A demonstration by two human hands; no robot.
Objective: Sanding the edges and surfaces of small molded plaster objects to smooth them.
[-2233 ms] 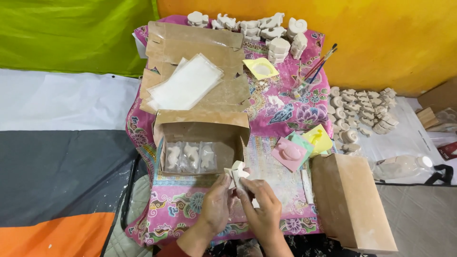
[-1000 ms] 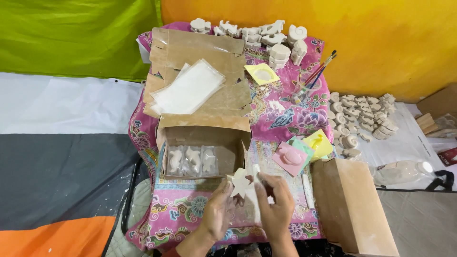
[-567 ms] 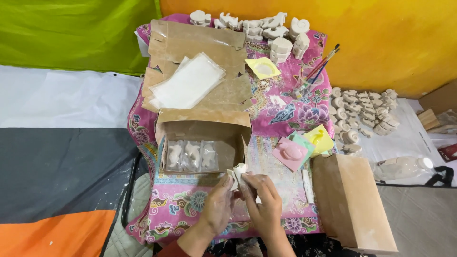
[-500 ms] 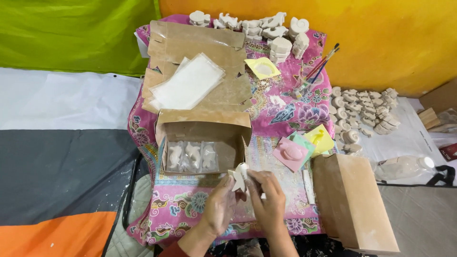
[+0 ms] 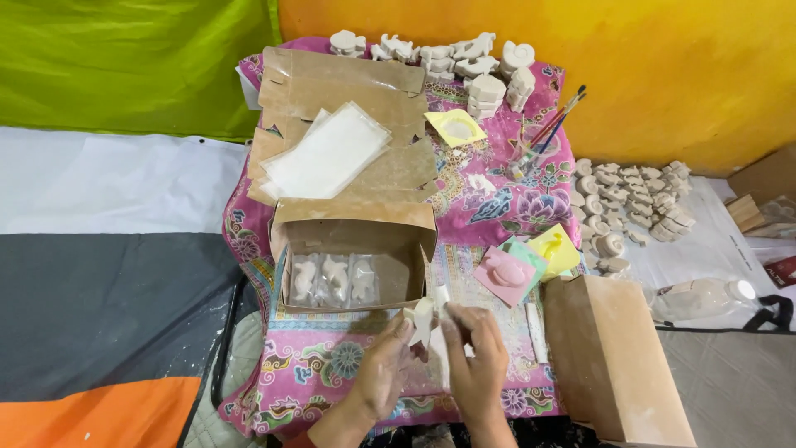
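My left hand point(image 5: 383, 375) and my right hand point(image 5: 477, 361) meet low in the middle of the view, both gripping a small white plaster figure point(image 5: 422, 319) in a clear plastic wrapper. They hover just in front of an open cardboard box point(image 5: 355, 264). Three wrapped white figures point(image 5: 334, 280) lie side by side inside that box. Both hands are dusted with white powder.
A pink floral cloth point(image 5: 497, 195) covers the low table. Flattened cartons with a stack of clear bags point(image 5: 328, 154) lie behind the box. Plaster figures point(image 5: 464, 58) line the far edge, more point(image 5: 630, 203) lie on white sheeting at right. Coloured moulds point(image 5: 518, 264), brushes point(image 5: 547, 133) and a tall closed carton point(image 5: 622, 357) stand right.
The hands kept turning the wrapped figure in place, lifting it slightly toward the box's front edge. Nothing else on the table moved.
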